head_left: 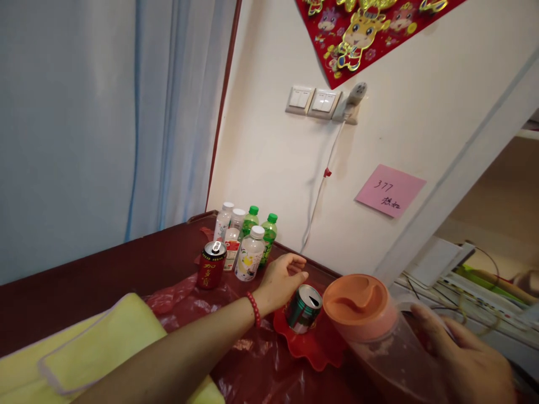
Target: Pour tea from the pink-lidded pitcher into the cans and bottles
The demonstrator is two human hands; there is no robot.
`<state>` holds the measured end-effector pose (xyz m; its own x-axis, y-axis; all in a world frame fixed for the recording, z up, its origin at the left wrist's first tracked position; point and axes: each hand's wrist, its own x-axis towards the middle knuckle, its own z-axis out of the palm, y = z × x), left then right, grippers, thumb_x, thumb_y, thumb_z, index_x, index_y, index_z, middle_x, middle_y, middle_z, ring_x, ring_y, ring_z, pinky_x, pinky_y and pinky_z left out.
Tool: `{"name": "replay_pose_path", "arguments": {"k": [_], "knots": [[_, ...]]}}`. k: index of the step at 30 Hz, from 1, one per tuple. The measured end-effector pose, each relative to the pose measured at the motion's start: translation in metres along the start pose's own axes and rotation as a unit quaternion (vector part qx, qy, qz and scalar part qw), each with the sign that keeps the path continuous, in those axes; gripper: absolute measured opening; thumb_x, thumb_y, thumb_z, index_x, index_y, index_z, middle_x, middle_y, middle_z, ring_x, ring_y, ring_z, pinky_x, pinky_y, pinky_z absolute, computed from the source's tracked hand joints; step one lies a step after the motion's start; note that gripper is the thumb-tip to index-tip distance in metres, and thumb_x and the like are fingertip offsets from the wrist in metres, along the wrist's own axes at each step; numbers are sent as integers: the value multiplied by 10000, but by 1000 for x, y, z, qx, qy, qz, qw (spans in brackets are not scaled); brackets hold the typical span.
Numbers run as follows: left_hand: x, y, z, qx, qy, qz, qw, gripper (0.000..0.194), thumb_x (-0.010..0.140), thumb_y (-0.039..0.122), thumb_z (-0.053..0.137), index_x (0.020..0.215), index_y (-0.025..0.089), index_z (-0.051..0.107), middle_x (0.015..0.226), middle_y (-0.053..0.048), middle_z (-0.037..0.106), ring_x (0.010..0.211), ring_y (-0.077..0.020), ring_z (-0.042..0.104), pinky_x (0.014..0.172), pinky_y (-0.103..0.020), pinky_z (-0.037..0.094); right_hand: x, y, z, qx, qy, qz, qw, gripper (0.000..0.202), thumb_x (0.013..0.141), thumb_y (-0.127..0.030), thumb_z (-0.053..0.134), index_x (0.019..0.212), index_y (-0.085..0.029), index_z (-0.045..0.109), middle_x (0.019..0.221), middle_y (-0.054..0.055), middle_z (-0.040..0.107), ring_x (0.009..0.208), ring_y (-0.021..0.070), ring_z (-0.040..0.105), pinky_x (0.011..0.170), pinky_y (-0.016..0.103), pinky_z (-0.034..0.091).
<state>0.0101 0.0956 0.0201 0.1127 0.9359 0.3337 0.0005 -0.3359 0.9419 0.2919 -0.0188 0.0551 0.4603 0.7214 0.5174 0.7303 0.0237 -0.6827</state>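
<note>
My right hand (467,353) grips the handle of a clear plastic pitcher (404,353) with an orange lid (356,300), tilted toward the left. My left hand (284,280), with a red bead bracelet (254,308) at the wrist, is open and holds nothing; its thumb and fingers are apart, just behind a green drink can (304,308). That can leans a little on a red scalloped plate (309,350), its top opened. Whether my left hand touches the can, I cannot tell.
A red drink can (211,266) stands beside several bottles, among them a white-capped bottle (250,255) and a green bottle (269,233). Thin red plastic (248,348) covers part of the dark table. A yellow cloth (96,348) lies front left. A white cord (323,191) hangs down the wall.
</note>
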Motion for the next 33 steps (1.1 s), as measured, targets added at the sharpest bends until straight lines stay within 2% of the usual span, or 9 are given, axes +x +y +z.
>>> {"name": "replay_pose_path", "arguments": {"k": [3, 11, 18, 21, 29, 33], "knots": [[0, 1, 0, 3, -5, -2, 1000, 265, 789, 102, 704, 1050, 145, 707, 1053, -94, 746, 951, -211, 695, 861, -339, 564, 2, 0, -3, -41, -19, 49, 998, 671, 747, -861, 587, 744, -208, 737, 605, 16, 642, 636, 251, 597, 558, 319, 442], [-2, 1, -1, 14, -5, 1, 1000, 250, 787, 138, 732, 1037, 154, 718, 1043, -92, 762, 929, -213, 705, 851, -340, 566, 1, -7, -4, -70, -34, 78, 994, 694, 705, -907, 570, 799, -247, 764, 605, 17, 645, 647, 279, 610, 580, 364, 443], [-2, 4, -3, 25, -11, -1, 1000, 252, 788, 154, 729, 1039, 168, 718, 1078, -93, 762, 933, -214, 706, 844, -337, 558, 0, -20, -2, -70, -5, 62, 996, 713, 632, -948, 553, 675, -261, 738, 619, 47, 680, 639, 291, 625, 558, 371, 416], [-3, 6, -3, 24, -10, -2, 1000, 245, 787, 157, 724, 1032, 176, 720, 1077, -86, 762, 933, -211, 706, 844, -331, 559, 0, -20, -3, -81, -1, 53, 995, 704, 638, -945, 546, 629, -262, 716, 586, 50, 662, 604, 281, 611, 550, 370, 415], [-3, 7, -2, 28, -11, -8, 1000, 254, 794, 153, 724, 1048, 162, 723, 1099, -100, 761, 946, -216, 707, 849, -335, 559, -1, -18, -3, -75, -16, 73, 994, 688, 669, -924, 552, 719, -264, 739, 634, 47, 678, 672, 294, 631, 598, 375, 430], [-3, 6, -2, 26, -9, -2, 1000, 250, 796, 156, 725, 1045, 167, 726, 1107, -96, 764, 949, -216, 708, 846, -335, 559, 0, -16, -2, -87, -16, 63, 994, 688, 660, -933, 550, 678, -264, 706, 607, 45, 654, 639, 284, 607, 604, 379, 432]]}}
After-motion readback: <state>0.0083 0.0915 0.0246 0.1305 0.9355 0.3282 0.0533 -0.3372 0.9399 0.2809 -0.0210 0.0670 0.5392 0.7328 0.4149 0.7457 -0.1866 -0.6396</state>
